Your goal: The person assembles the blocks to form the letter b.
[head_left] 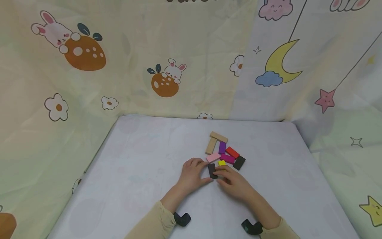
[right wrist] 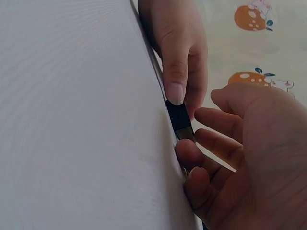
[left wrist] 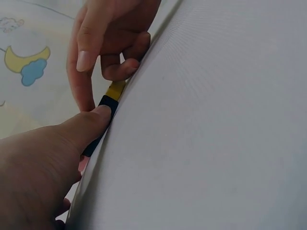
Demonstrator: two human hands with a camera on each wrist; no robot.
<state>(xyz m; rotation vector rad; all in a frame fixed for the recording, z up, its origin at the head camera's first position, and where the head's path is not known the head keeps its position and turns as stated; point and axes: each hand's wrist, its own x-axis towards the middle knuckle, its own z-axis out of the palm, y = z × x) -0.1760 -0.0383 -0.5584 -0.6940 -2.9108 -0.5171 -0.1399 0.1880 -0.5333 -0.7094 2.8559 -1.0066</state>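
The left hand [head_left: 191,174] rests on the white surface [head_left: 134,172] toward its near edge, thumb stretched out and pressing the left side of a small black block [head_left: 212,170]; in the left wrist view the thumb tip sits on the block's dark edge. The other fingers lie curled against the cloth.

The black block lies flat at the near end of a cluster of coloured blocks, right of the surface's middle. It looks like painted wood: light, stiff, with smooth faces that may slip under a loose touch. Its long narrow sides seem the best place to take hold, thumb on one, fingertip on the other.

Just past it sits a yellow block [head_left: 222,163], then a pink block [head_left: 213,157], a magenta block [head_left: 227,158], a purple block [head_left: 222,147], a red block [head_left: 232,152], a second black block [head_left: 239,162], and two plain wooden blocks [head_left: 218,136] nearest the far edge.

The right hand [head_left: 234,182] meets the block from the other side, fingers [right wrist: 192,153] bent and touching its right side, so both hands pinch it between them.

No brand, label or readable writing shows on the blocks; the cloth behind carries only cartoon rabbits, a moon and stars.
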